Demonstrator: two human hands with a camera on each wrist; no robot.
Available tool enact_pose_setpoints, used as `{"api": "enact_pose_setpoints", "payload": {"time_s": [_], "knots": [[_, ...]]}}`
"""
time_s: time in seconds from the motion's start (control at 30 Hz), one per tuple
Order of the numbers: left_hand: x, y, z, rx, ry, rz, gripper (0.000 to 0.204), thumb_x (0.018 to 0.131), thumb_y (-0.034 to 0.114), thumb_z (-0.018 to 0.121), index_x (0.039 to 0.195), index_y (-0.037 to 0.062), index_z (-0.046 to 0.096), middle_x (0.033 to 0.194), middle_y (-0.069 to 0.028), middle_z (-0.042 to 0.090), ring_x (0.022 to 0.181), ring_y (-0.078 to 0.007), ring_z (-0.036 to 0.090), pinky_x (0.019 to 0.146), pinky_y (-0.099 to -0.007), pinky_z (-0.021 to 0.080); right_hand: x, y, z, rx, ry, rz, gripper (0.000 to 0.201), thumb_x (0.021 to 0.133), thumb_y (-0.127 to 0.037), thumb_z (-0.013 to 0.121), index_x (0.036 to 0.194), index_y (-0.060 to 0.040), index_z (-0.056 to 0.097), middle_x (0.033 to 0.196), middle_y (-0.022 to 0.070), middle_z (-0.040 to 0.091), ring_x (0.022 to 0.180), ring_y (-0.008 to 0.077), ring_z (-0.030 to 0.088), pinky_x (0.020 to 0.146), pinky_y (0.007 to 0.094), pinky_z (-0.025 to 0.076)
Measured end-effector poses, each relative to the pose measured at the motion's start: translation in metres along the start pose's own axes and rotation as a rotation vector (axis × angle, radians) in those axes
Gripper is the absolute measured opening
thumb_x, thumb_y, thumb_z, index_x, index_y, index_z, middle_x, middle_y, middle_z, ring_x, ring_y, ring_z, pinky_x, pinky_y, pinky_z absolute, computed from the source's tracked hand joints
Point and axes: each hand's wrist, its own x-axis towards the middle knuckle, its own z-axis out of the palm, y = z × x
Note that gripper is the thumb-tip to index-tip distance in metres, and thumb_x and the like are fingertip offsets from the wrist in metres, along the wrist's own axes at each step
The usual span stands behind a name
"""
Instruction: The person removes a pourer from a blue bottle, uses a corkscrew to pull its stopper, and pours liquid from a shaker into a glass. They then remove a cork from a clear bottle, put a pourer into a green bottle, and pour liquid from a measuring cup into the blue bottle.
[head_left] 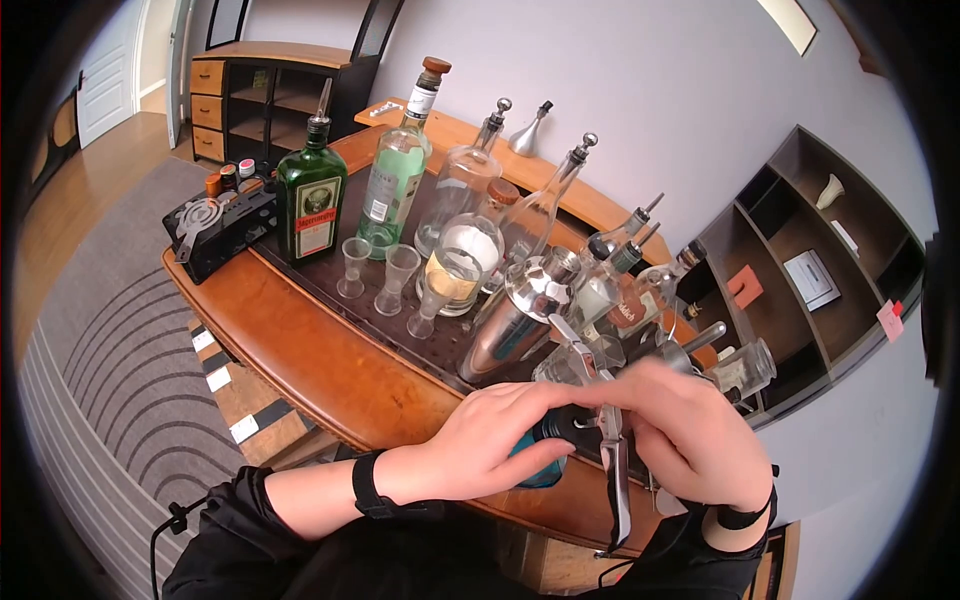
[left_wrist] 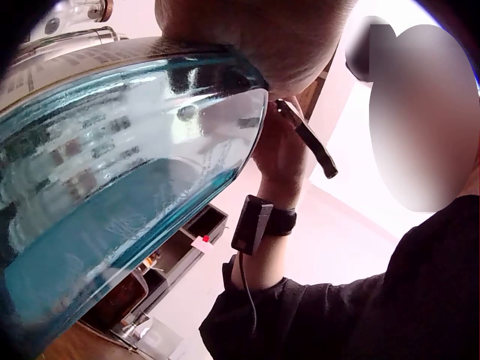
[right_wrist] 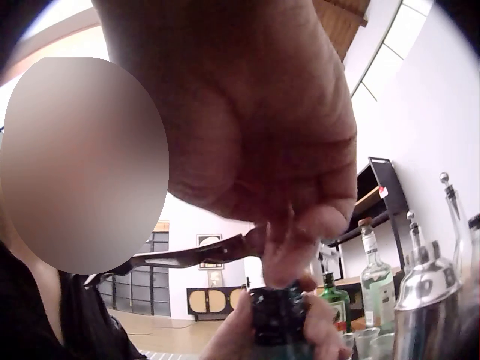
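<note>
In the head view my left hand (head_left: pixel 480 440) grips the neck of a blue-tinted glass bottle (head_left: pixel 546 474) near the table's front edge. Large in the left wrist view, the same bottle (left_wrist: pixel 127 202) shows blue liquid inside. My right hand (head_left: pixel 695 430) holds a metal waiter's corkscrew (head_left: pixel 616 490) over the bottle's dark top, its handle angled down toward my body. From the right wrist, the corkscrew (right_wrist: pixel 191 255) juts out sideways from under the curled fingers, right above the dark bottle neck (right_wrist: pixel 279 319). The fingers hide the corkscrew's working end.
A steel cocktail shaker (head_left: pixel 495 335) stands just beyond my hands. Several small glasses (head_left: pixel 396 282) are left of it, with a green bottle (head_left: pixel 312 205), a clear bottle (head_left: pixel 395 180) and other pourer-topped bottles behind. A black caddy (head_left: pixel 230 230) sits at the left end.
</note>
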Motion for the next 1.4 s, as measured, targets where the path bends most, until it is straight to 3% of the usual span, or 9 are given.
{"api": "enact_pose_setpoints", "payload": {"time_s": [0.2, 0.4, 0.57, 0.67, 0.9, 1.1, 1.23, 1.3, 1.4], "knots": [[-0.002, -0.001, 0.003, 0.028, -0.03, -0.005, 0.039, 0.088, 0.021, 0.065, 0.123, 0.0072, 0.053, 0.11, -0.0134, 0.064, 0.096, -0.0352, 0.062, 0.083, -0.0422, 0.049, 0.007, 0.008, -0.007, -0.284, 0.169, -0.251, 0.036, 0.072, -0.003, 0.072, 0.107, -0.0091, 0.067, 0.095, 0.0084, 0.065, 0.097, 0.0239, 0.061, 0.078, 0.037, 0.05], [-0.004, -0.004, 0.004, 0.053, -0.021, -0.001, 0.038, 0.088, 0.021, 0.065, 0.12, 0.005, 0.053, 0.103, -0.0144, 0.064, 0.094, -0.0353, 0.062, 0.08, -0.0419, 0.049, 0.003, -0.001, 0.0, -0.286, 0.152, -0.058, 0.03, 0.079, -0.011, 0.073, 0.108, -0.0087, 0.067, 0.054, 0.0003, 0.054, 0.061, 0.0198, 0.06, 0.06, 0.033, 0.047], [-0.002, 0.001, 0.002, 0.052, 0.01, 0.014, 0.037, 0.088, 0.022, 0.065, 0.117, 0.0029, 0.053, 0.099, -0.0159, 0.063, 0.092, -0.0358, 0.062, 0.079, -0.0421, 0.049, -0.003, -0.001, 0.007, 0.125, 0.057, 0.064, 0.035, 0.077, 0.006, 0.057, 0.108, -0.0043, 0.068, 0.062, 0.0017, 0.058, 0.054, 0.0169, 0.055, 0.055, 0.0291, 0.044], [-0.003, -0.003, 0.0, 0.014, -0.008, -0.018, 0.039, 0.088, 0.022, 0.066, 0.12, 0.003, 0.052, 0.102, -0.0157, 0.064, 0.094, -0.0359, 0.062, 0.08, -0.0417, 0.049, -0.001, -0.002, -0.004, -0.07, 0.03, -0.035, 0.041, 0.069, 0.009, 0.057, 0.105, -0.0045, 0.07, 0.104, 0.0134, 0.065, 0.102, 0.0264, 0.065, 0.081, 0.0329, 0.051], [-0.001, -0.001, 0.001, 0.021, -0.029, 0.008, 0.04, 0.089, 0.021, 0.065, 0.122, 0.0041, 0.052, 0.108, -0.0149, 0.064, 0.094, -0.0355, 0.062, 0.08, -0.0416, 0.049, 0.008, 0.009, -0.007, -0.235, 0.073, -0.236, 0.037, 0.07, -0.003, 0.072, 0.106, -0.0069, 0.067, 0.118, 0.0125, 0.061, 0.109, 0.031, 0.059, 0.093, 0.0391, 0.048], [-0.002, -0.004, 0.003, -0.023, -0.033, 0.037, 0.038, 0.089, 0.021, 0.065, 0.12, 0.0037, 0.053, 0.106, -0.0153, 0.063, 0.095, -0.0357, 0.062, 0.08, -0.0407, 0.049, 0.004, 0.004, -0.002, -0.272, 0.051, -0.04, 0.033, 0.077, -0.009, 0.074, 0.109, -0.0088, 0.065, 0.077, 0.0071, 0.066, 0.083, 0.0253, 0.067, 0.071, 0.0339, 0.052], [-0.004, -0.001, 0.0, 0.043, -0.034, -0.012, 0.037, 0.088, 0.022, 0.065, 0.117, 0.002, 0.052, 0.106, -0.0172, 0.063, 0.096, -0.0374, 0.061, 0.081, -0.0414, 0.049, 0.003, 0.002, 0.014, 0.006, 0.178, -0.045, 0.041, 0.08, 0.004, 0.06, 0.12, -0.0064, 0.064, 0.055, 0.0055, 0.052, 0.042, 0.0182, 0.047, 0.046, 0.0265, 0.038], [-0.004, -0.002, 0.0, 0.029, -0.012, 0.011, 0.037, 0.088, 0.022, 0.066, 0.116, 0.0017, 0.052, 0.106, -0.0178, 0.063, 0.096, -0.0379, 0.061, 0.082, -0.0418, 0.049, 0.0, 0.002, 0.003, 0.03, -0.062, 0.022, 0.05, 0.081, 0.001, 0.062, 0.129, -0.0102, 0.057, 0.079, 0.0129, 0.064, 0.067, 0.0261, 0.065, 0.062, 0.0339, 0.052], [-0.002, -0.002, -0.001, 0.006, -0.016, -0.047, 0.037, 0.089, 0.023, 0.065, 0.117, 0.0023, 0.052, 0.107, -0.0176, 0.064, 0.098, -0.0381, 0.061, 0.082, -0.0426, 0.049, 0.001, 0.002, 0.0, -0.123, -0.021, -0.055, 0.046, 0.073, 0.007, 0.059, 0.116, -0.0076, 0.067, 0.105, 0.0149, 0.064, 0.09, 0.0247, 0.064, 0.074, 0.0329, 0.049]]}}
